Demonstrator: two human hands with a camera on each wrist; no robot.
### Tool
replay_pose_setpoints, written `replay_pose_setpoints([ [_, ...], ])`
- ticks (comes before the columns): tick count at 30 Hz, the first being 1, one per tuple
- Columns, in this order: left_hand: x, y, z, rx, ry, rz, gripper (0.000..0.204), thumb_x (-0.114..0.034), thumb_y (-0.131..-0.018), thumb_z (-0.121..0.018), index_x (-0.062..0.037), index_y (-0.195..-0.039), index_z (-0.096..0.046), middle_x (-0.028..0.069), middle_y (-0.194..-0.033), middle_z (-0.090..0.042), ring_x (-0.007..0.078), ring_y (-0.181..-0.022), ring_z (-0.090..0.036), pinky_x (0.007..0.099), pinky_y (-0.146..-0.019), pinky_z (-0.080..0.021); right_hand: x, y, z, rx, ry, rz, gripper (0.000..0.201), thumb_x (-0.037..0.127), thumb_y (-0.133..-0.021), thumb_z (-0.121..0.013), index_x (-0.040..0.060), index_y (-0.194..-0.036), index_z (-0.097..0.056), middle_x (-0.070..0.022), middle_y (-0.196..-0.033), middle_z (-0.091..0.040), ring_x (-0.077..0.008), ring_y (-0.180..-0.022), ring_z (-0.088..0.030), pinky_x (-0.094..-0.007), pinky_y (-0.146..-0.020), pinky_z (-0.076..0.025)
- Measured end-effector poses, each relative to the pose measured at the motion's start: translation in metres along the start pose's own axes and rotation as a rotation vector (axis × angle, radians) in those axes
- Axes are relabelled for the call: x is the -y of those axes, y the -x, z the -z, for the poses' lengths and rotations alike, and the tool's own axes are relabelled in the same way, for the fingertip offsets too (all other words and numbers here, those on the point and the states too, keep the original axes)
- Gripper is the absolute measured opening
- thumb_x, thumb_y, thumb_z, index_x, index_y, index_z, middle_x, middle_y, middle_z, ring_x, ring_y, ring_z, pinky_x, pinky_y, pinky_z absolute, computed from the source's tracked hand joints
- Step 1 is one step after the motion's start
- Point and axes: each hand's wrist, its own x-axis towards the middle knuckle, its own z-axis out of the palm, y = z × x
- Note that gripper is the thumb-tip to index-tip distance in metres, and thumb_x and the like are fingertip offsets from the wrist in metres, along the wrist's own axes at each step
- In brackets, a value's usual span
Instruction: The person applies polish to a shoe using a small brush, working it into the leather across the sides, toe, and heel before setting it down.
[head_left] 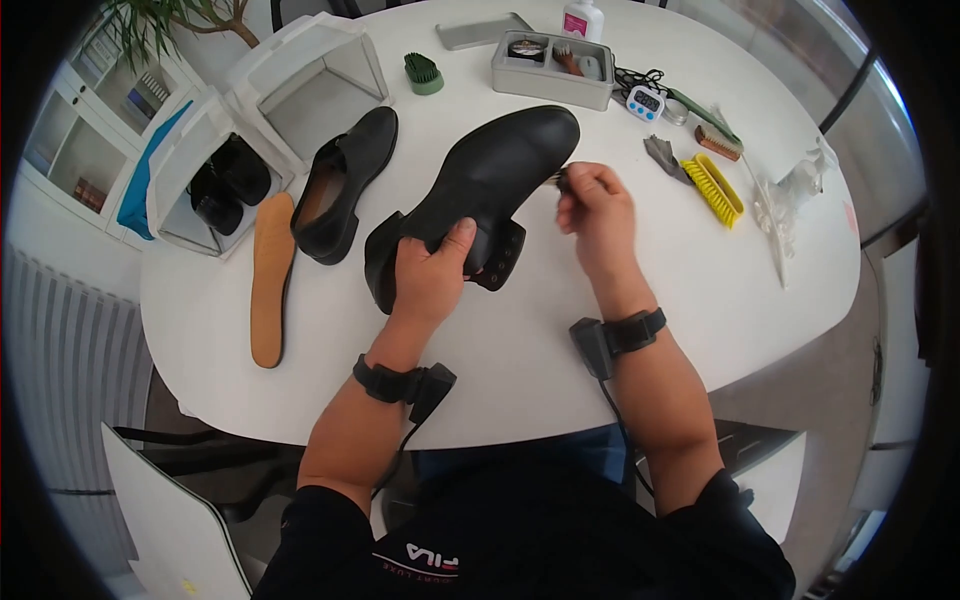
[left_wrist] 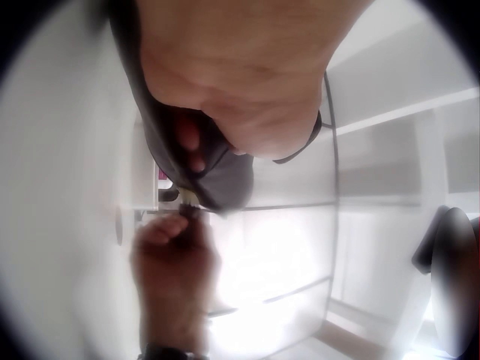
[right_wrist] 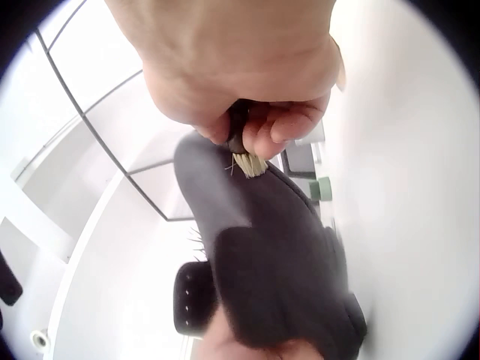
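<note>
My left hand [head_left: 430, 270] grips a black leather shoe [head_left: 490, 160] near its heel end, thumb on top, and the shoe is held above the white table [head_left: 520, 370]. Its toe points away to the upper right, and a flap with eyelets [head_left: 505, 258] hangs at its near side. Between thumb and fingers, my right hand [head_left: 600, 215] pinches a small dark-handled brush. In the right wrist view the brush's pale bristles [right_wrist: 251, 165] lie right at the shoe's edge near the toe. Fingers of the left hand show partly behind the shoe in the left wrist view.
To the left are a second black shoe [head_left: 372, 150], a tan insole [head_left: 270, 290] and a white box [head_left: 165, 195] with black shoes inside. A green brush [head_left: 425, 75], a metal tin [head_left: 550, 90], a timer [head_left: 645, 103] and a yellow brush [head_left: 712, 190] lie farther back.
</note>
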Motion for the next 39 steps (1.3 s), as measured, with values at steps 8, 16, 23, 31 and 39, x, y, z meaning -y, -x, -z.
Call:
replay_pose_setpoints([
  [8,0.025,0.009,-0.007,0.088,-0.385,-0.32,0.025,-0.013,-0.105,-0.064,0.0025,-0.124,-0.07,0.0158,-0.114,-0.077,0.0319,-0.105,-0.072,0.0363,-0.093,-0.054,0.01,-0.005,0.012,-0.205,0.141,0.164,0.023,0.026,-0.102,-0.074,0.0042,-0.106,-0.067,-0.0032,-0.072,-0.065,-0.0109,-0.055,-0.059,-0.0249,-0.05,-0.043],
  [16,0.042,0.014,-0.003,0.209,-0.516,-0.206,0.026,-0.011,-0.104,-0.063,0.0019,-0.125,-0.07,0.0182,-0.112,-0.076,0.0352,-0.105,-0.07,0.0386,-0.094,-0.054,0.014,-0.01,0.021,-0.192,0.279,0.175,0.02,0.021,-0.1,-0.076,0.0028,-0.103,-0.07,-0.0016,-0.073,-0.064,-0.0078,-0.057,-0.054,-0.024,-0.051,-0.041],
  [23,0.03,0.021,-0.016,0.241,-0.637,-0.103,0.028,-0.021,-0.099,-0.072,0.0043,-0.111,-0.075,0.0211,-0.106,-0.077,0.0351,-0.098,-0.073,0.0395,-0.089,-0.056,0.014,0.017,-0.003,0.028,0.94,0.541,0.024,0.027,-0.095,-0.08,0.006,-0.104,-0.073,-0.0142,-0.086,-0.078,-0.0251,-0.076,-0.075,-0.0339,-0.07,-0.056],
  [31,0.032,0.024,-0.023,0.207,-0.858,-0.207,0.047,-0.036,-0.096,-0.073,0.0077,-0.079,-0.073,0.0252,-0.072,-0.071,0.0432,-0.074,-0.072,0.0472,-0.074,-0.058,0.008,0.015,-0.005,0.051,0.841,0.474,0.022,0.027,-0.094,-0.08,0.0067,-0.098,-0.073,-0.0093,-0.083,-0.077,-0.026,-0.077,-0.075,-0.0378,-0.07,-0.056],
  [39,0.042,0.026,-0.026,0.252,-0.846,-0.091,0.054,-0.039,-0.1,-0.067,0.0067,-0.072,-0.073,0.0259,-0.069,-0.069,0.0446,-0.074,-0.071,0.0489,-0.075,-0.058,0.013,0.013,-0.007,-0.215,1.084,0.528,0.02,0.027,-0.092,-0.082,0.0112,-0.102,-0.074,-0.0101,-0.077,-0.074,-0.027,-0.069,-0.074,-0.0378,-0.063,-0.056],
])
